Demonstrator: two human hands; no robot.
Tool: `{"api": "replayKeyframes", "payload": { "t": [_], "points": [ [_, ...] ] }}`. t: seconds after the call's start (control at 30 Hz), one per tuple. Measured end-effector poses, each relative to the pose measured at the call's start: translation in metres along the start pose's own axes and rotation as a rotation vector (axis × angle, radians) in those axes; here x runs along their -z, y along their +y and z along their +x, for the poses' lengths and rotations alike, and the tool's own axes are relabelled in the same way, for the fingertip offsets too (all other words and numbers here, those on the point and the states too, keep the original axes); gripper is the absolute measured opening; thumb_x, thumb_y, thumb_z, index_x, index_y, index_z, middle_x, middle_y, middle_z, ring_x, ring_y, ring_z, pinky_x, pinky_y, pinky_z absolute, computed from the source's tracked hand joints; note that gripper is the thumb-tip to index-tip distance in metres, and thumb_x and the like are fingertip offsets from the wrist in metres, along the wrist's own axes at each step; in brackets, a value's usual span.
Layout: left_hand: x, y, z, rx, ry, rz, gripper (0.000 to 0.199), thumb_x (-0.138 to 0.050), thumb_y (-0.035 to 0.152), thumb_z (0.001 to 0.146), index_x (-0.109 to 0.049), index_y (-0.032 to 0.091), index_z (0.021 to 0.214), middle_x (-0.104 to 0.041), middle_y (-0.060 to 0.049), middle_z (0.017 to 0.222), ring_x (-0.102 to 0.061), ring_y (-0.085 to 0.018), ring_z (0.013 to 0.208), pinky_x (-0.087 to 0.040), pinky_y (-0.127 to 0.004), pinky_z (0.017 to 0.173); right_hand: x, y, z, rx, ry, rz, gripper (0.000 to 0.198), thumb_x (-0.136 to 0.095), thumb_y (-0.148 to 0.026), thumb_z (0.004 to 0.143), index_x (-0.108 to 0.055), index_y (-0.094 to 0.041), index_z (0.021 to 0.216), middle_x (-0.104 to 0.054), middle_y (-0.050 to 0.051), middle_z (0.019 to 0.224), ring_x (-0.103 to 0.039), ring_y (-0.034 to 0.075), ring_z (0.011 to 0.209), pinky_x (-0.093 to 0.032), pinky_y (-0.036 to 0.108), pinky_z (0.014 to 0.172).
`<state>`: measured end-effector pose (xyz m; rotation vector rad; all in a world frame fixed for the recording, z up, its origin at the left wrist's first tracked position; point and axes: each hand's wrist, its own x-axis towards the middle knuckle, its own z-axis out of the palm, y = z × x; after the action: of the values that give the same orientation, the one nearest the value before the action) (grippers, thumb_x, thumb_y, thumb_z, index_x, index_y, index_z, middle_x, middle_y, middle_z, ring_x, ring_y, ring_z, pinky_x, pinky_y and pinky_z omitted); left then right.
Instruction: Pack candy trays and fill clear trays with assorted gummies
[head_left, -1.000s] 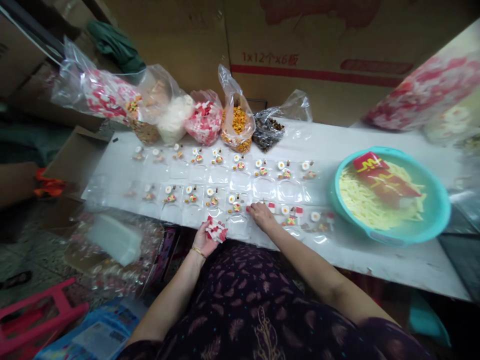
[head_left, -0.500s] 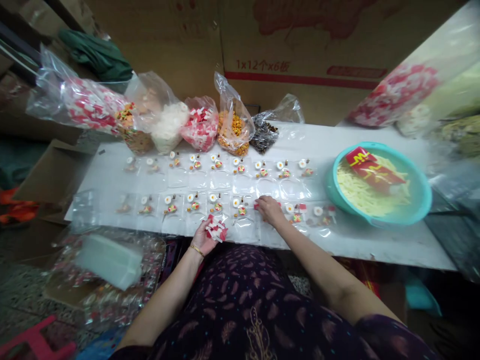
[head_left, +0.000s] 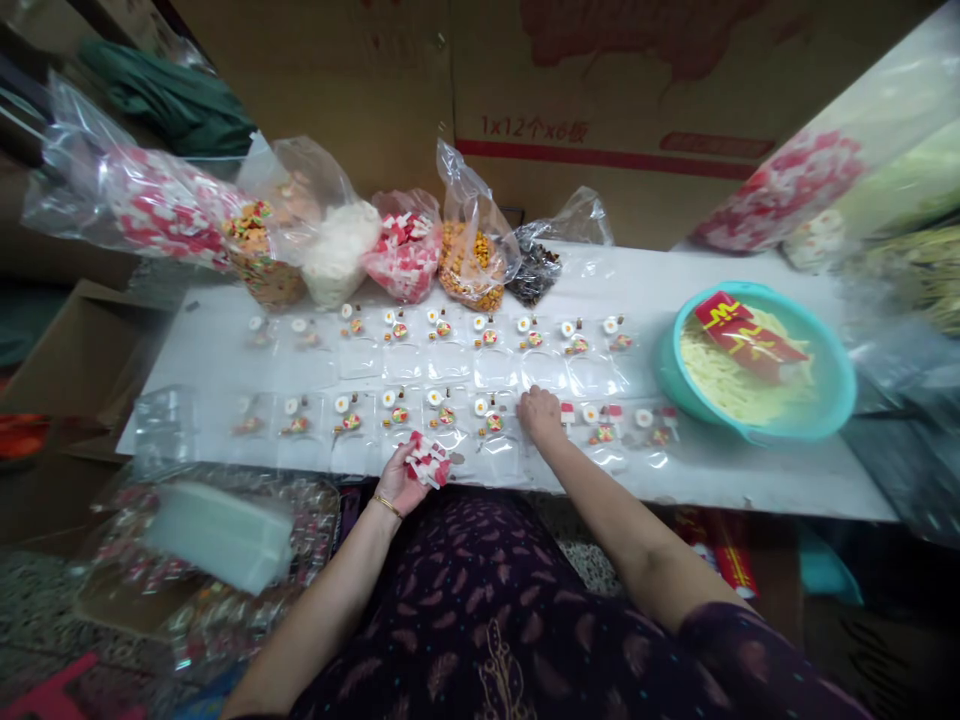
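My left hand (head_left: 400, 486), palm up, cups a small heap of red-and-white plastic pieces (head_left: 429, 462) above the table's front edge. My right hand (head_left: 540, 415) is over the front row of clear plastic trays, its fingers curled down and pressed together; whatever they hold is hidden. Just right of its knuckles a red-and-white piece (head_left: 568, 413) lies in a tray. A tray (head_left: 495, 455) to the left of that hand carries tiny miniatures: a white disc with a yellow centre, a brown bit and a round colourful one. Similar trays form a second row (head_left: 495, 370) behind.
Along the back stand open bags of white pieces (head_left: 337, 255), red-and-white pieces (head_left: 405, 260), orange pieces (head_left: 472, 265) and dark pieces (head_left: 534, 270). A turquoise basin (head_left: 836, 385) of pale strips and red packets sits right. At lower left is a box of packed trays (head_left: 315, 510).
The view has shifted slightly. My right hand has drawn its fingers closer together, and the red piece seen at its fingertips is now out of sight. The left hand still holds its heap.
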<state>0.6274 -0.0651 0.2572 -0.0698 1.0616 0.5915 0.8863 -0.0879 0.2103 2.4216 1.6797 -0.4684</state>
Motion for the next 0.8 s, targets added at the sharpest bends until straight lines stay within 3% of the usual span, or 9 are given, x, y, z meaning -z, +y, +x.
{"api": "replayKeyframes", "payload": {
  "t": [0.17, 0.37, 0.43, 0.53, 0.63, 0.8],
  "points": [
    [0.002, -0.002, 0.000, 0.010, 0.005, -0.008, 0.010, -0.052, 0.020, 0.076, -0.060, 0.014, 0.074, -0.066, -0.007, 0.071, -0.063, -0.020, 0.071, -0.052, -0.039, 0.068, -0.004, 0.005, 0.011, -0.083, -0.028, 0.071, 0.022, -0.043, -0.010, 0.077, -0.064, -0.009, 0.085, -0.059, 0.015, 0.090, -0.056, 0.022, 0.082, -0.038, 0.030, 0.067],
    [-0.001, -0.003, 0.002, 0.007, 0.001, -0.002, 0.011, -0.052, 0.020, 0.076, -0.060, 0.013, 0.073, -0.066, -0.007, 0.070, -0.063, -0.019, 0.070, -0.052, -0.036, 0.067, 0.005, 0.021, 0.014, -0.163, -0.003, 0.237, 0.017, -0.050, -0.029, 0.078, -0.060, -0.018, 0.086, -0.061, 0.005, 0.087, -0.057, 0.015, 0.075, -0.038, 0.023, 0.060],
    [-0.002, -0.003, 0.003, 0.007, -0.004, 0.003, 0.011, -0.052, 0.020, 0.076, -0.061, 0.014, 0.074, -0.066, -0.007, 0.070, -0.063, -0.019, 0.070, -0.052, -0.036, 0.067, 0.008, 0.024, 0.010, -0.080, 0.077, 0.369, 0.017, -0.047, -0.031, 0.081, -0.058, -0.018, 0.084, -0.061, 0.003, 0.083, -0.056, 0.013, 0.072, -0.038, 0.022, 0.060],
    [-0.006, -0.005, 0.004, 0.013, -0.004, 0.011, 0.011, -0.052, 0.021, 0.076, -0.060, 0.014, 0.075, -0.066, -0.007, 0.071, -0.063, -0.020, 0.070, -0.052, -0.036, 0.067, 0.004, 0.020, 0.003, 0.161, 0.206, 0.493, 0.014, -0.045, -0.025, 0.083, -0.057, -0.017, 0.085, -0.060, 0.004, 0.085, -0.054, 0.013, 0.075, -0.039, 0.022, 0.064],
    [-0.011, -0.009, 0.003, 0.029, -0.019, 0.019, 0.011, -0.052, 0.022, 0.076, -0.060, 0.014, 0.075, -0.066, -0.007, 0.071, -0.064, -0.020, 0.070, -0.051, -0.037, 0.068, -0.007, 0.016, -0.005, 0.341, 0.160, 0.341, 0.019, -0.041, -0.015, 0.083, -0.058, -0.018, 0.092, -0.058, 0.006, 0.098, -0.053, 0.014, 0.084, -0.038, 0.023, 0.067],
    [-0.016, -0.013, 0.004, 0.065, -0.030, 0.047, 0.013, -0.052, 0.023, 0.076, -0.060, 0.013, 0.076, -0.066, -0.008, 0.073, -0.063, -0.022, 0.072, -0.051, -0.039, 0.069, -0.020, 0.019, -0.022, 0.446, 0.128, 0.108, 0.034, -0.037, -0.009, 0.084, -0.053, -0.017, 0.113, -0.055, 0.009, 0.110, -0.049, 0.018, 0.090, -0.036, 0.027, 0.076]
  ]
}}
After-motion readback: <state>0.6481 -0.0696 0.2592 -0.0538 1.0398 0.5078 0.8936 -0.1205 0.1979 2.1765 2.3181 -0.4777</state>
